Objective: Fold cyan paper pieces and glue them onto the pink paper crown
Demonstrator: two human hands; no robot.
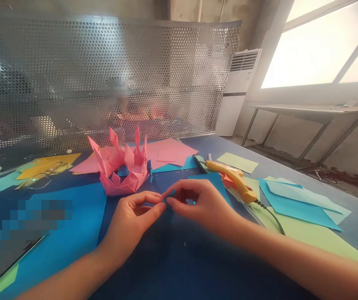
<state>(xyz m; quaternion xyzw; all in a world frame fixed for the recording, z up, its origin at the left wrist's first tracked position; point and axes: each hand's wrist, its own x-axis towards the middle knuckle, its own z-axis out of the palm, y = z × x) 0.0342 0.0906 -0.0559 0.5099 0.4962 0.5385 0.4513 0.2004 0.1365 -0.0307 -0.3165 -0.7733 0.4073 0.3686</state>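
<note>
Over the dark blue tabletop (pixel 166 266), my left hand (pixel 138 214) and my right hand (pixel 194 198) meet fingertip to fingertip. Both are closed in a pinch on a small piece of blue paper (pixel 168 200), mostly covered by my fingers. Its exact shape I cannot make out. Just beyond my left hand stands a folded pink paper crown (pixel 125 175) with pointed tips. A small twisted blue paper piece (pixel 151 171) is beside the crown's right edge. To the right of my right hand lies a yellow hot glue gun (pixel 233 177) with a black cord.
Blue sheets (pixel 75 216) and pink sheets (pixel 175 152) spread over the table, with green paper (pixel 310 237) at right. Glasses (pixel 46 175) rest on yellow paper at left, near a dark-screened device (pixel 13 254). A perforated metal screen (pixel 166 83) stands behind; a person shows blurred through it.
</note>
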